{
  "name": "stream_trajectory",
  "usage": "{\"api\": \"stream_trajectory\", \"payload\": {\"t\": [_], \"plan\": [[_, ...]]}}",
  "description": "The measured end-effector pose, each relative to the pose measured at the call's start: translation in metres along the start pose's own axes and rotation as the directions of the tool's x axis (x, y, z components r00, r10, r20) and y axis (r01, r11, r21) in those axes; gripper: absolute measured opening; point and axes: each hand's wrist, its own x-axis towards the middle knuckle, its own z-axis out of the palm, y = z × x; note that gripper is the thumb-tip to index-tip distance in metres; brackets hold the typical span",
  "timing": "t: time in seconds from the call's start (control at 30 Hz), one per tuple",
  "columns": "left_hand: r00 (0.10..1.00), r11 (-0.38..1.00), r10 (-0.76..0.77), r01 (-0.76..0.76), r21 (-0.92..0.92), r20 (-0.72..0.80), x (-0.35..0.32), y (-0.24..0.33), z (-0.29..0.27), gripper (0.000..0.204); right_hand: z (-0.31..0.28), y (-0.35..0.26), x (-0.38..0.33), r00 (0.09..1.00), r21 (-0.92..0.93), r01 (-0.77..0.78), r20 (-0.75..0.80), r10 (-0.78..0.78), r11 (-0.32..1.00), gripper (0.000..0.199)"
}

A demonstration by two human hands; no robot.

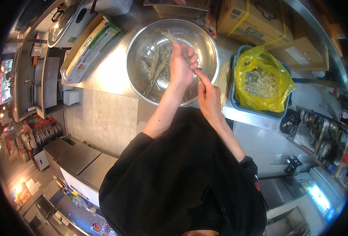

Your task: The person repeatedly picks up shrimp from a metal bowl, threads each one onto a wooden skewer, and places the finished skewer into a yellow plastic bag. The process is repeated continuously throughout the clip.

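Note:
A large steel bowl [140,43] stands on the steel counter and holds several raw grey shrimp [155,65]. My left hand [180,65] is over the bowl, closed around one shrimp [173,38] whose head and feelers stick up past my fingers. My right hand [208,94] sits just beside it at the bowl's near rim, index finger stretched out and touching the shrimp by my left thumb. Whether it pinches a thin tool is too small to tell.
A grey tub [237,106] lined with a yellow bag [260,63] of shrimp scraps stands right of the bowl. Cardboard boxes [252,19] sit behind it. A box of wrap rolls [88,49] and a pot with lid [66,21] lie to the left. The counter edge [103,88] drops to tiled floor.

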Motion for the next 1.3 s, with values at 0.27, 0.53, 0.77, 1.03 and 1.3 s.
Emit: {"api": "stream_trajectory", "payload": {"t": [0.27,0.53,0.77,1.03,1.3], "plan": [[0.999,1.0,0.003,-0.003,-0.008,0.036,-0.002,0.003,0.003,0.036,0.003,-0.001,0.01,0.997,0.021,0.05,-0.063,-0.049,0.999,0.024],[0.999,1.0,-0.004,0.005,-0.022,0.044,0.003,0.009,-0.003,0.036,0.008,0.002,0.02,0.997,0.057,0.065,-0.044,-0.062,0.996,0.02],[0.999,1.0,0.024,-0.024,-0.001,0.044,0.003,0.018,-0.003,0.037,0.006,-0.005,0.015,0.997,-0.002,0.083,-0.005,-0.083,0.997,0.015],[0.999,1.0,0.01,-0.009,-0.027,0.037,0.003,0.013,-0.001,0.037,0.013,-0.005,0.023,0.996,0.013,0.093,-0.016,-0.093,0.996,0.012],[0.998,0.999,0.02,-0.023,0.044,0.055,0.005,0.006,-0.003,0.04,0.028,0.012,0.032,0.985,0.147,0.091,-0.157,-0.068,0.985,0.01]]}}
